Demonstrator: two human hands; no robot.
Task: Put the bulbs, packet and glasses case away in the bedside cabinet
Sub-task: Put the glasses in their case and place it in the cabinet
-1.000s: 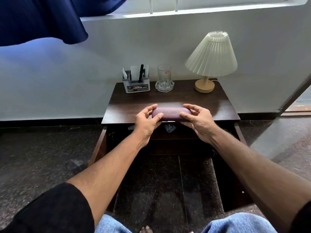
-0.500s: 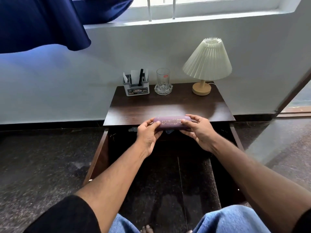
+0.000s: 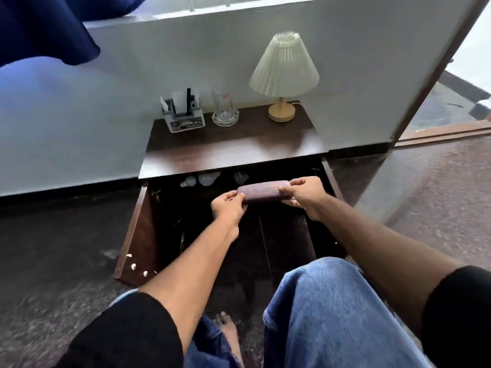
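Nearest, at 6 o'clock, blue-jeaned knees (image 3: pixel 326 314) frame the view. Beyond them the left hand (image 3: pixel 228 205) and right hand (image 3: pixel 305 193) each pinch one end of the purple glasses case (image 3: pixel 261 192), holding it level in the open front of the bedside cabinet (image 3: pixel 138 235), under its top. Behind the case, toward 11 o'clock, pale bulbs (image 3: pixel 206 179) lie inside. Farther, on the counter (image 3: pixel 228 147), stand an organiser (image 3: pixel 183 115), a glass (image 3: pixel 224 108) and a lamp (image 3: pixel 284 73).

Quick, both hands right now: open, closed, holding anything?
Left hand: fingers closed on the left end of the glasses case.
Right hand: fingers closed on the right end of the same case, held in front of the open cabinet.
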